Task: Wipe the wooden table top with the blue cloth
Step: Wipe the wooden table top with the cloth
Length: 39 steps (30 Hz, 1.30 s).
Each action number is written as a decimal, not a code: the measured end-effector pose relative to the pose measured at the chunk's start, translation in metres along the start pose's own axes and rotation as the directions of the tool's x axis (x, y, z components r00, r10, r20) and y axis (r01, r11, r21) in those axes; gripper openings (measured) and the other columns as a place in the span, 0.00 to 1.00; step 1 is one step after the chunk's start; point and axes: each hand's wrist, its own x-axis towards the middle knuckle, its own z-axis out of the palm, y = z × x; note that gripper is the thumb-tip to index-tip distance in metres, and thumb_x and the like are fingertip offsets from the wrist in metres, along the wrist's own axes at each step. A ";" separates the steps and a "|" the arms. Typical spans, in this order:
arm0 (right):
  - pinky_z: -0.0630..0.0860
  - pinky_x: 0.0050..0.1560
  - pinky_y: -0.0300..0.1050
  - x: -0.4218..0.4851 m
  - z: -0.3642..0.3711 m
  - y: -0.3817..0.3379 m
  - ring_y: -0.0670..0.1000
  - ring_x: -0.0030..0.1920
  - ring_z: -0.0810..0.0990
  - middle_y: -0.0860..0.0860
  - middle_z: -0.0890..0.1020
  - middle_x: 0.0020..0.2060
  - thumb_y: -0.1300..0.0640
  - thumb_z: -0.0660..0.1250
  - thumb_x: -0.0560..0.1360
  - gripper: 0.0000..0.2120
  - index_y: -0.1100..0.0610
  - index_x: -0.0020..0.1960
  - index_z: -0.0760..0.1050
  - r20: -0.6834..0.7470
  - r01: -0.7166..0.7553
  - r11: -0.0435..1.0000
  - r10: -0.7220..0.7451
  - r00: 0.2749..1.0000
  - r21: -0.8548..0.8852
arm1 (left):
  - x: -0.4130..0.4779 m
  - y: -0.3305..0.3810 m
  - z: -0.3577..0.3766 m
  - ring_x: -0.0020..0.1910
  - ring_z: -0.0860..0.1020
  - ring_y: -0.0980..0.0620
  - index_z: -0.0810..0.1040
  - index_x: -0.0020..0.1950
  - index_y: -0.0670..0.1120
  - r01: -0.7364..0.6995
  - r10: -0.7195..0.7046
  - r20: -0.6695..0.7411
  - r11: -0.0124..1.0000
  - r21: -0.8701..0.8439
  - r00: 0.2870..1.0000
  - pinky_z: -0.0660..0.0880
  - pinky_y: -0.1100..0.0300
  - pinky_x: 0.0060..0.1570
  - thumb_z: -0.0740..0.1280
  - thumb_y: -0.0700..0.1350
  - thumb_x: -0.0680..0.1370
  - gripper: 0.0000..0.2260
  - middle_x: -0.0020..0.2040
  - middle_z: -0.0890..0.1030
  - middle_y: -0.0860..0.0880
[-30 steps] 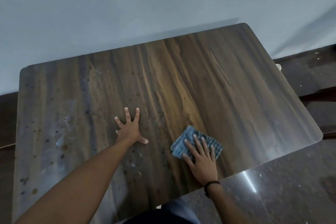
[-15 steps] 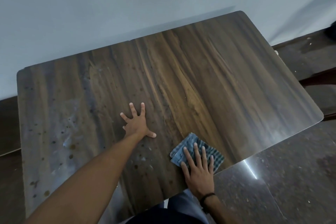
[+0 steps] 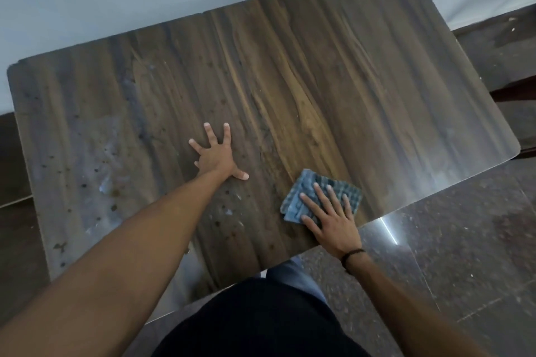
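The blue cloth [image 3: 322, 197] lay folded on the wooden desk [image 3: 362, 81], close to the near edge and right of centre. The right hand [image 3: 330, 220] was spread flat on top of it, fingers wide and pressing down rather than gripping, so the cloth was pinned under the palm and not clasped. The left hand [image 3: 216, 155] rested open on bare wood near the middle of the desk, fingers splayed, holding nothing and evidently serving as a brace. Pale smears and dark specks [image 3: 104, 182] covered the left part of the surface, while the right part looked cleaner and glossy; the inspector judged the wiping to be only partly done. Several risks were noted. Because the cloth was held by pressure alone, a quick stroke could let it slip or bunch under the fingers and leave streaks. Its position beside the near edge meant a pull toward the body could carry it off the desk onto the tiled floor [image 3: 449, 255]. The braced left hand sat on ground yet to be cleaned and could smear residue or block the stroke. A small folded cloth might also merely push the grime around.
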 end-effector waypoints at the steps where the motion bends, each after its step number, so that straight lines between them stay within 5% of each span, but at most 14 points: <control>1: 0.35 0.78 0.58 -0.007 0.007 -0.006 0.51 0.80 0.38 0.40 0.41 0.80 0.33 0.45 0.82 0.27 0.34 0.79 0.42 -0.016 -0.123 0.991 0.124 0.992 0.050 | 0.000 0.000 0.000 0.76 0.35 0.26 0.28 0.79 0.60 0.006 -0.006 -0.001 1.000 0.002 1.000 0.64 0.27 0.67 0.82 0.59 0.63 0.68 0.77 0.24 0.47; 4: 0.33 0.77 0.60 -0.015 0.030 -0.052 0.53 0.80 0.37 0.45 0.41 0.81 0.35 0.46 0.83 0.29 0.39 0.81 0.42 -0.059 -0.265 0.959 0.272 0.961 0.101 | -0.001 0.002 0.000 0.76 0.35 0.26 0.28 0.79 0.59 0.007 -0.007 -0.002 1.000 0.000 1.000 0.63 0.27 0.68 0.83 0.58 0.63 0.67 0.77 0.24 0.46; 9: 0.46 0.77 0.64 -0.014 0.032 -0.031 0.56 0.80 0.53 0.46 0.45 0.81 0.35 0.42 0.83 0.27 0.39 0.81 0.48 -0.076 0.201 0.973 -0.210 0.975 -0.115 | -0.002 0.002 0.000 0.76 0.35 0.26 0.29 0.79 0.59 -0.003 0.003 -0.013 1.000 -0.006 1.000 0.64 0.27 0.67 0.83 0.58 0.63 0.67 0.77 0.24 0.46; 14: 0.32 0.76 0.61 0.004 0.020 -0.051 0.50 0.79 0.33 0.43 0.39 0.80 0.35 0.41 0.83 0.26 0.35 0.79 0.41 -0.077 -0.316 0.933 0.333 0.940 0.173 | 0.001 0.001 -0.001 0.76 0.35 0.26 0.30 0.79 0.57 -0.008 0.008 0.005 1.000 0.013 1.000 0.62 0.28 0.68 0.82 0.59 0.64 0.67 0.78 0.25 0.44; 17: 0.33 0.76 0.65 -0.002 0.022 -0.064 0.54 0.80 0.36 0.44 0.40 0.81 0.33 0.44 0.82 0.27 0.34 0.79 0.43 -0.050 -0.140 0.985 0.145 0.988 0.097 | 0.008 0.003 -0.020 0.77 0.34 0.28 0.32 0.81 0.55 -0.004 0.005 -0.038 1.000 0.018 0.999 0.60 0.27 0.70 0.82 0.57 0.65 0.65 0.77 0.25 0.42; 22: 0.42 0.75 0.72 0.032 0.008 -0.031 0.57 0.81 0.46 0.49 0.50 0.81 0.36 0.46 0.83 0.23 0.38 0.75 0.64 -0.097 0.130 0.987 -0.139 0.986 -0.092 | 0.030 -0.016 -0.050 0.76 0.33 0.28 0.29 0.79 0.56 0.058 -0.057 -0.008 0.998 0.029 0.998 0.54 0.25 0.71 0.83 0.57 0.64 0.67 0.77 0.23 0.43; 26: 0.42 0.77 0.68 0.073 -0.006 -0.034 0.55 0.81 0.40 0.46 0.46 0.81 0.38 0.45 0.84 0.24 0.38 0.80 0.53 -0.030 0.389 0.907 -0.399 0.917 -0.161 | 0.035 -0.021 -0.047 0.76 0.34 0.27 0.27 0.78 0.56 0.038 -0.038 -0.009 0.998 0.046 0.999 0.54 0.26 0.72 0.83 0.57 0.63 0.69 0.77 0.24 0.42; 29: 0.40 0.77 0.68 0.102 -0.017 -0.052 0.53 0.80 0.35 0.45 0.43 0.81 0.38 0.43 0.84 0.25 0.38 0.80 0.48 -0.129 -0.006 0.999 0.011 0.992 0.034 | 0.036 -0.022 -0.048 0.76 0.34 0.26 0.27 0.78 0.58 0.033 -0.033 -0.007 0.999 0.005 0.999 0.58 0.25 0.69 0.84 0.56 0.63 0.68 0.77 0.24 0.44; 31: 0.34 0.77 0.64 0.111 -0.020 -0.078 0.52 0.79 0.33 0.46 0.40 0.81 0.38 0.43 0.84 0.26 0.40 0.81 0.45 -0.137 -0.272 0.941 0.301 0.944 0.199 | 0.036 -0.023 -0.048 0.76 0.34 0.27 0.28 0.78 0.58 0.031 -0.031 -0.003 1.000 0.000 1.000 0.59 0.25 0.69 0.84 0.56 0.63 0.68 0.77 0.23 0.45; 32: 0.32 0.76 0.63 0.108 -0.017 -0.089 0.52 0.79 0.32 0.47 0.38 0.81 0.37 0.42 0.84 0.27 0.41 0.81 0.43 -0.115 -0.280 0.936 0.309 0.944 0.215 | 0.036 -0.023 -0.048 0.76 0.34 0.27 0.28 0.78 0.59 0.028 -0.028 -0.004 1.000 -0.001 1.000 0.60 0.25 0.68 0.84 0.56 0.63 0.68 0.77 0.23 0.45; 36: 0.35 0.78 0.60 0.074 -0.006 -0.072 0.51 0.81 0.41 0.46 0.39 0.80 0.33 0.42 0.83 0.30 0.42 0.81 0.40 -0.015 0.218 0.976 -0.218 0.976 -0.013 | 0.036 -0.024 -0.048 0.76 0.34 0.27 0.29 0.79 0.59 0.022 -0.022 -0.010 1.000 -0.004 1.000 0.61 0.25 0.68 0.84 0.55 0.63 0.68 0.77 0.23 0.46; 39: 0.36 0.78 0.58 0.083 -0.013 -0.032 0.51 0.81 0.45 0.44 0.43 0.81 0.34 0.44 0.83 0.30 0.40 0.81 0.43 -0.075 0.212 0.975 -0.217 0.973 -0.064 | 0.036 -0.024 -0.048 0.76 0.34 0.28 0.29 0.79 0.59 0.022 -0.022 -0.017 1.000 -0.005 1.000 0.61 0.25 0.68 0.84 0.54 0.63 0.68 0.77 0.23 0.46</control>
